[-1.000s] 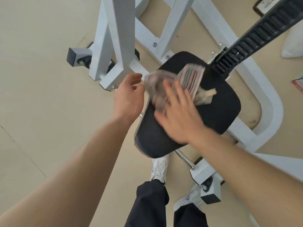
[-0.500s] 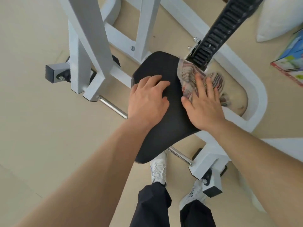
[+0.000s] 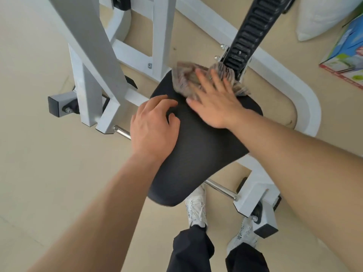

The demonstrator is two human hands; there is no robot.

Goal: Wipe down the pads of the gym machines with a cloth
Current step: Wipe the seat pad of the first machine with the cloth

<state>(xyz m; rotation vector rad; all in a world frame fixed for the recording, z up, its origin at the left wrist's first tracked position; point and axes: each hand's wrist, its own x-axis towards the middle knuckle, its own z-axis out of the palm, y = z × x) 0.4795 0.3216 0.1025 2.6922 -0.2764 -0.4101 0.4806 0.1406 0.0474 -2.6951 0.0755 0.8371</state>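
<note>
Flat-palming it: right hand (image 3: pixel 214 101) has straight fingers pressing the cloth (image 3: pixel 183 79) onto the far end of the black pad (image 3: pixel 196 154), right by the ribbed black arm (image 3: pixel 253 32), nothing curled round it. Left hand (image 3: pixel 153 128) rests loose on the pad's left edge, holding nothing. Cloth looks light and floppy, bunches easy, so I reckon spread fingers on its middle work best. Pad seems firm, a bit grippy. Count: one cloth, one pad, two hands
</note>
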